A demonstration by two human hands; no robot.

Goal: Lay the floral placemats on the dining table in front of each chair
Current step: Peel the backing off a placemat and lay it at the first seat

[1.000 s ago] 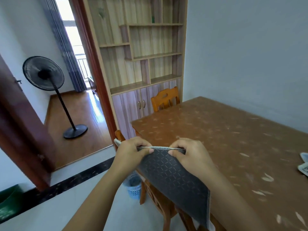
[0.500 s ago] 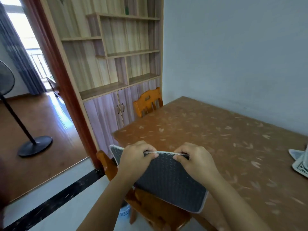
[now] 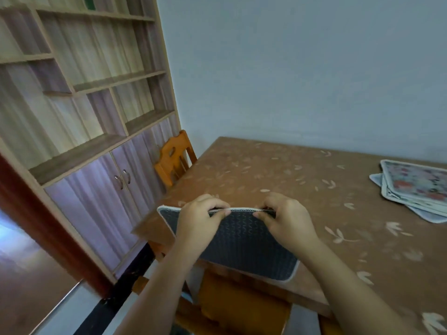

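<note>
I hold one placemat (image 3: 244,240) upright over the near left corner of the brown dining table (image 3: 278,180), its dark grey patterned underside facing me and its floral face hidden. My left hand (image 3: 197,223) and my right hand (image 3: 287,221) each pinch its white-stitched top edge. The mat's lower edge hangs at the table's near edge, above an orange wooden chair (image 3: 242,305). A fanned stack of floral placemats (image 3: 418,187) lies at the table's far right.
A second orange chair (image 3: 173,158) stands at the table's left end against a wooden shelf cabinet (image 3: 96,131). A pale wall runs along the table's far side. A dark red door frame (image 3: 36,213) and an open doorway lie at the left.
My view has swung right: the fan and doorway left the frame and the stack of placemats came into sight. The held mat now hangs over the table corner, both hands still pinching it.
</note>
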